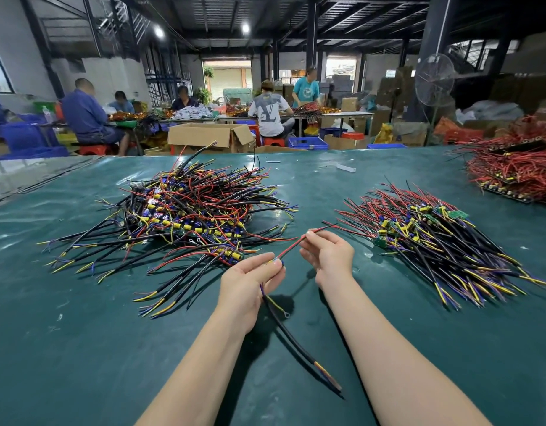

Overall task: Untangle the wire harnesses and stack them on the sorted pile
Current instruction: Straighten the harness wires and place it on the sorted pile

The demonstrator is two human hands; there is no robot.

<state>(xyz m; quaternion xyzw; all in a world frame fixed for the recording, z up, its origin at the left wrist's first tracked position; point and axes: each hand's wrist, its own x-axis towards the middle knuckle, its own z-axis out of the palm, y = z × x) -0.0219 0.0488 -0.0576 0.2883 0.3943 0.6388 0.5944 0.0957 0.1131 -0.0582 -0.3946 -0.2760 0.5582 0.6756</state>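
Observation:
Both hands hold one wire harness (288,255) above the green table (81,348). My left hand (250,281) grips its middle, where the small board sits, and its black cable hangs down toward me. My right hand (327,253) pinches the red wires, whose tips point up and right. A tangled heap of harnesses (191,210) lies to the left, just beyond my left hand. The sorted pile (434,235) lies to the right, its wires lined up the same way.
Another heap of red-wired boards (517,170) sits at the far right of the table. Small white scraps (345,168) lie near the far edge. Beyond the table, several people work at benches among cardboard boxes (210,136) and blue crates (308,143).

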